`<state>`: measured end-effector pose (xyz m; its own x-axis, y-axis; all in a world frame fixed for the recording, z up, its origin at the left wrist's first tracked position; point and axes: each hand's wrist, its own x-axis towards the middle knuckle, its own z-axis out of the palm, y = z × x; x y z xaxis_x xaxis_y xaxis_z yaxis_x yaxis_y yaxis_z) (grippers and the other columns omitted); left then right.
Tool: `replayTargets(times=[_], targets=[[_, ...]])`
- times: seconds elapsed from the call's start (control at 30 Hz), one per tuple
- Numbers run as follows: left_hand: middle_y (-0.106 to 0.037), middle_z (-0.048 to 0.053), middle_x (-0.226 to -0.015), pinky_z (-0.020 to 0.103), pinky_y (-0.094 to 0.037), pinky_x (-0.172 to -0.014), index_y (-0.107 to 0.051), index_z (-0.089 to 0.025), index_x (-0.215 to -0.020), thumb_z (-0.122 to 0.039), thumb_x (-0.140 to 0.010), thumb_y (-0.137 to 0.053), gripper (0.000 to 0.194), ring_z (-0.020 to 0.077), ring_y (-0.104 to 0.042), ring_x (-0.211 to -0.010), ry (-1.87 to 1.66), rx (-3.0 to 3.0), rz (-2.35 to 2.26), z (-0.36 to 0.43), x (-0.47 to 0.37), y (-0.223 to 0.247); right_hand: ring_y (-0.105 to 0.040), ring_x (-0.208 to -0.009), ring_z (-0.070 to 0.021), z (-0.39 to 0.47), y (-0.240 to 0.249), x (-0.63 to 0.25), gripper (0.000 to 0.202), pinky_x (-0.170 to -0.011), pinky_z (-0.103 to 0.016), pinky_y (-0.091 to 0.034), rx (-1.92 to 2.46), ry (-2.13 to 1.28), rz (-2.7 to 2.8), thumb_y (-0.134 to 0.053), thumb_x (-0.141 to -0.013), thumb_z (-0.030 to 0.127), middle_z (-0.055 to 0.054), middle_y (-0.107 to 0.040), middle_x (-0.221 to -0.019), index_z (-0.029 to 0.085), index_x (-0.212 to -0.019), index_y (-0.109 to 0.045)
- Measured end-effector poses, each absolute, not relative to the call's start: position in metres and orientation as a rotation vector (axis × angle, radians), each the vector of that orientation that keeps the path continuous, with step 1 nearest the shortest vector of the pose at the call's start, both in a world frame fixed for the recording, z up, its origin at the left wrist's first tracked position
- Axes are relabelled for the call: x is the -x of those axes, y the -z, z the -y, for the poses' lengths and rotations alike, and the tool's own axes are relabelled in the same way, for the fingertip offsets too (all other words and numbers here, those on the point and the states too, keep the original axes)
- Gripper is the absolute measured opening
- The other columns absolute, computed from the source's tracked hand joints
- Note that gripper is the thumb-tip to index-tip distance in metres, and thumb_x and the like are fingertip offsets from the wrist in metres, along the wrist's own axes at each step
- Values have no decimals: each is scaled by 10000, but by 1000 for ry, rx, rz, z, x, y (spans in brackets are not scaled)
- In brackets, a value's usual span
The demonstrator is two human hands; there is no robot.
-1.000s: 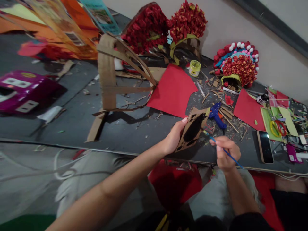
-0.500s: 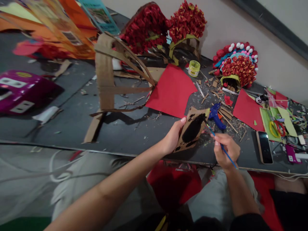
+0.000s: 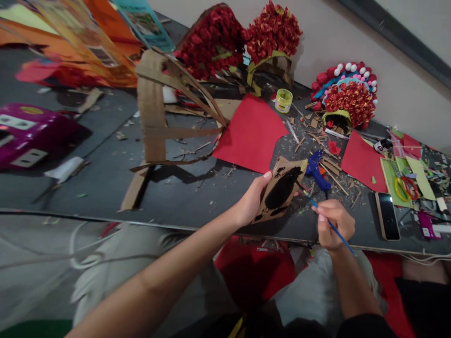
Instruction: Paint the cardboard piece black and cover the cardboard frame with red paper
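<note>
My left hand (image 3: 252, 199) grips the left edge of a brown cardboard piece (image 3: 274, 213), thumb on top, tilted over the table's front edge. Wet-looking black paint (image 3: 284, 188) covers much of its face. Between the fingertips of my right hand (image 3: 335, 223) is a slim blue paintbrush (image 3: 340, 237). Its tip points at the right edge of the cardboard; whether it touches I cannot tell. Just beyond lies a blue hot glue gun (image 3: 317, 171). A red paper sheet (image 3: 252, 134) lies behind the cardboard.
A cardboard-strip frame (image 3: 153, 112) stands left of the red sheet. Further left is a purple power strip (image 3: 31, 134). A yellow paint jar (image 3: 283, 100) and red-petalled headpieces (image 3: 273, 35) are at the back. A phone (image 3: 387, 216), scissors (image 3: 405, 188) and scraps lie right.
My right hand has drawn back slightly to the right with the paintbrush, its tip shifting down along the cardboard's edge. My left hand holds the cardboard nearly still.
</note>
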<state>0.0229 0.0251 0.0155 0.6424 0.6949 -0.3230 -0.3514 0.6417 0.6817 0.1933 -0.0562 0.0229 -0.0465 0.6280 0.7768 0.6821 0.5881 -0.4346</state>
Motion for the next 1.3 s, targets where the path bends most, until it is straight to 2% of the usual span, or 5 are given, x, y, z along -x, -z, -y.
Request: replayTargets(times=[0.63, 0.83, 1.0, 1.17, 1.3], targets=[[-763, 110, -870, 417, -551, -816, -691, -119, -1120, -625, -799, -423, 656, 353, -690, -981, -672, -597, -574, -29, -18, -8, -607, -557, -142, 54, -24, -193, 171, -523, -279, -538, 1043, 38, 1778, -506, -786, 75, -7, -643, -651, 203, -838, -606], [-759, 107, -870, 419, -512, -901, -668, -114, -1154, -597, -818, -416, 640, 335, -684, -995, -684, -599, -550, -30, -18, -8, -700, -739, -180, 54, -22, -195, 235, -636, -314, -580, 1146, 76, 1742, -561, -780, 53, -52, -727, -828, 202, -944, -638], [-756, 107, -860, 361, -535, -750, -693, -115, -1078, -617, -799, -441, 628, 294, -700, -848, -677, -606, -581, -31, -16, -10, -622, -544, -146, 54, -23, -193, 178, -520, -281, -536, 1050, 0, 1768, -513, -785, 85, 0, -662, -643, 214, -836, -625], [-761, 105, -856, 372, -519, -822, -676, -119, -1098, -628, -796, -464, 629, 302, -697, -908, -678, -610, -566, -31, -16, -9, -704, -729, -174, 54, -22, -195, 227, -627, -305, -575, 1160, 57, 1721, -558, -786, 68, -36, -733, -821, 217, -935, -644], [-763, 97, -861, 373, -524, -820, -679, -123, -1113, -611, -816, -440, 619, 311, -696, -932, -696, -616, -572, -33, -16, -8, -642, -567, -143, 54, -24, -193, 170, -538, -265, -543, 1099, -59, 1809, -528, -775, 76, -5, -683, -661, 211, -809, -625]])
